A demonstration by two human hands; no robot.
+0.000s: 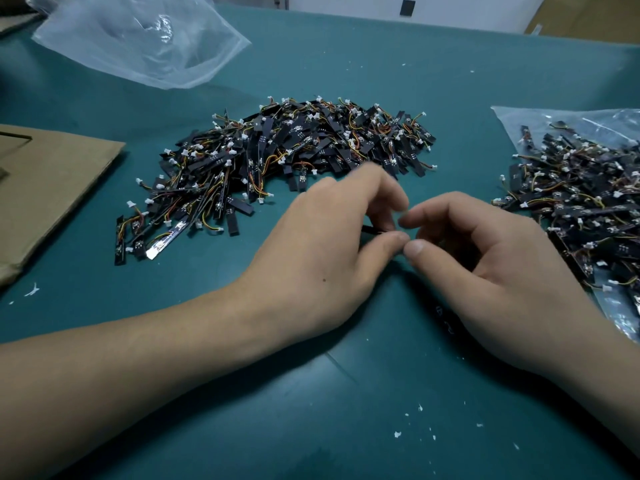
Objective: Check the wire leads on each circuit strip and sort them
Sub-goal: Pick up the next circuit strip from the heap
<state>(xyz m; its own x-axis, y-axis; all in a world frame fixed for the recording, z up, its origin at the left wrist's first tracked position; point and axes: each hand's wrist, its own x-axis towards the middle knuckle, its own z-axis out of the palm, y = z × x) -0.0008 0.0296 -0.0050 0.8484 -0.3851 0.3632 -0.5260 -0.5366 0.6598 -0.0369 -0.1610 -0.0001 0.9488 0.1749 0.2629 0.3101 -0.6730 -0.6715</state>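
No legible text, label or number anywhere, only faint pale marks on the bench, lower right, unreadable.

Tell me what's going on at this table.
A person is checking small black circuit strips with coloured wires and white plugs. The left hand pinches one strip above the teal table mat; the right hand is at its end, though blur hides any grip. One loose heap lies beyond the hands, a second heap on a clear plastic bag at right.
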